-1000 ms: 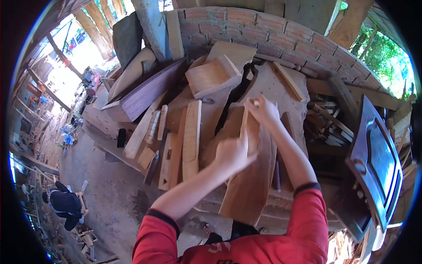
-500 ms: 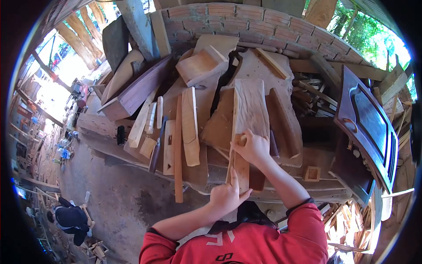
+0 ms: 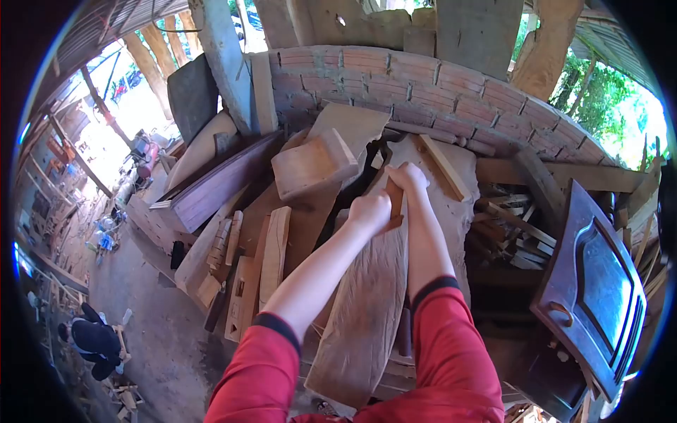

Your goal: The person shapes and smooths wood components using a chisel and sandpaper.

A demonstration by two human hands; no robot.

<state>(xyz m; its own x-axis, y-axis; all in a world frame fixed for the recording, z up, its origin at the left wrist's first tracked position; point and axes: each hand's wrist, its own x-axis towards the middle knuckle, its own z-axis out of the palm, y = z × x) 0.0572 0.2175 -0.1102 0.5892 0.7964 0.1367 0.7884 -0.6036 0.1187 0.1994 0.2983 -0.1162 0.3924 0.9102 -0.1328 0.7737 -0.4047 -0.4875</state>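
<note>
Both arms reach forward over a long, pale, rough-grained plank (image 3: 363,303) lying on the workbench. Near its far end is a small reddish-brown wood piece (image 3: 396,203). My left hand (image 3: 371,211) is closed around the near left side of this piece. Farther forward, my right hand (image 3: 409,178) is closed on its far end. The fingers hide much of the piece, and its underside cannot be seen. A box-like wooden block (image 3: 314,168) sits to the left of the hands.
Wood strips (image 3: 275,247) and a mortised piece (image 3: 242,299) lie at left, beside a long purplish beam (image 3: 222,183). A brick wall (image 3: 409,84) curves behind. A dark panelled door (image 3: 599,282) leans at right. A person (image 3: 95,342) is low on the far left.
Both hands have moved forward from the near end of the board and now grip the reddish-brown piece. The plank extends closer to the body, and the camera view has shifted.
</note>
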